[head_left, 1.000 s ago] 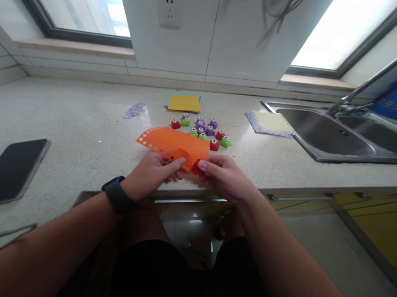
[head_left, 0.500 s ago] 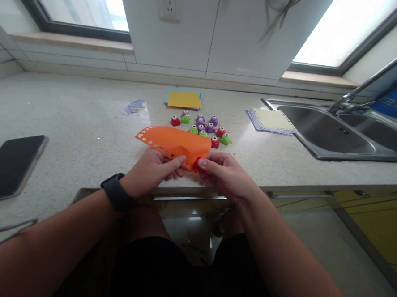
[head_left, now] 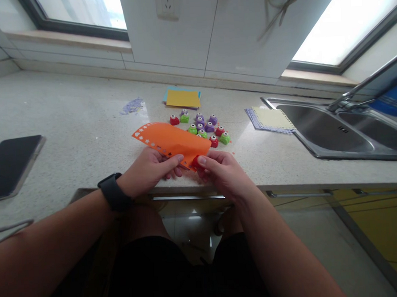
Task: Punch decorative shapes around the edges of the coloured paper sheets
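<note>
An orange paper sheet with small shapes punched along its edge is held up near the counter's front edge. My left hand pinches its lower edge between thumb and fingers. At the sheet's lower right corner, my right hand grips a red craft punch, mostly covered by the thumb and fingers. Just behind the sheet stand several small punches: purple ones, green ones and red ones.
Yellow paper lies on blue sheets at the back. Purple scraps are left of it. Punched cream paper rests beside the sink. A dark tablet-like object lies far left.
The orange sheet's left end has tilted slightly and shifted left. Both hands keep their hold, and the red punch sits slightly further left against the corner. The whole view has shifted a little.
</note>
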The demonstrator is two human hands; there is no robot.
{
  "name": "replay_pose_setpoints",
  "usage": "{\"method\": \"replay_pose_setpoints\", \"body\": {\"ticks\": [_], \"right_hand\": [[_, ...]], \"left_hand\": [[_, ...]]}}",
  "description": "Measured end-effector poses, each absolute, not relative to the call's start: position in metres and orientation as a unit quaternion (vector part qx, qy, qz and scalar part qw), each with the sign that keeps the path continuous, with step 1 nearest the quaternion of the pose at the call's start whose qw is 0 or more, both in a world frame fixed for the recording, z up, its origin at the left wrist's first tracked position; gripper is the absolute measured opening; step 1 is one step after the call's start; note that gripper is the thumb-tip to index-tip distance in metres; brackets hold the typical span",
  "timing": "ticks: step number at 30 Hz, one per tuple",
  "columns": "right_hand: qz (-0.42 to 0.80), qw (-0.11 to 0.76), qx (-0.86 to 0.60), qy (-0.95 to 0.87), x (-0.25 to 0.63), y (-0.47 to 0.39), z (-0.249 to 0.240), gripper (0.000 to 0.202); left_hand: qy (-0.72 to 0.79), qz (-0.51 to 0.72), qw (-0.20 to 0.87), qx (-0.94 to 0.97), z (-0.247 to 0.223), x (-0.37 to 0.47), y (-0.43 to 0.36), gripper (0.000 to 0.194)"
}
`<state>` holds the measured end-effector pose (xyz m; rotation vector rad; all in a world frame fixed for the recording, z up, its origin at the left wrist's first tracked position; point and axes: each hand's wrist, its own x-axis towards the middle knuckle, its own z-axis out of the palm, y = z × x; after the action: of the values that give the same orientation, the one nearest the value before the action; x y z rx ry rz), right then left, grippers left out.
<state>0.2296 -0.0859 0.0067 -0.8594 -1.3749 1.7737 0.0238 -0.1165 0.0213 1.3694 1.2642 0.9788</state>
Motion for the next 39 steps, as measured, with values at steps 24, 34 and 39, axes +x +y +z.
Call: {"method": "replay_pose_setpoints", "body": {"ticks": [24,34,39], "right_hand": [[0.26,0.241,-0.572,-0.74,0.29,-0.064,0.016,0.033],[0.115,0.234,-0.586,-0.767,0.286,-0.046,0.001,0.039],[0.095,0.327,-0.564,-0.753,0.287,-0.048,0.001,0.044]], "left_hand": [[0.418,0.505,0.571,0.495,0.0,0.015,-0.107,0.02],[0.383,0.511,0.599,0.483,0.004,0.015,-0.109,0.032],[0.378,0.487,0.594,0.517,0.004,0.011,-0.109,0.023]]}}
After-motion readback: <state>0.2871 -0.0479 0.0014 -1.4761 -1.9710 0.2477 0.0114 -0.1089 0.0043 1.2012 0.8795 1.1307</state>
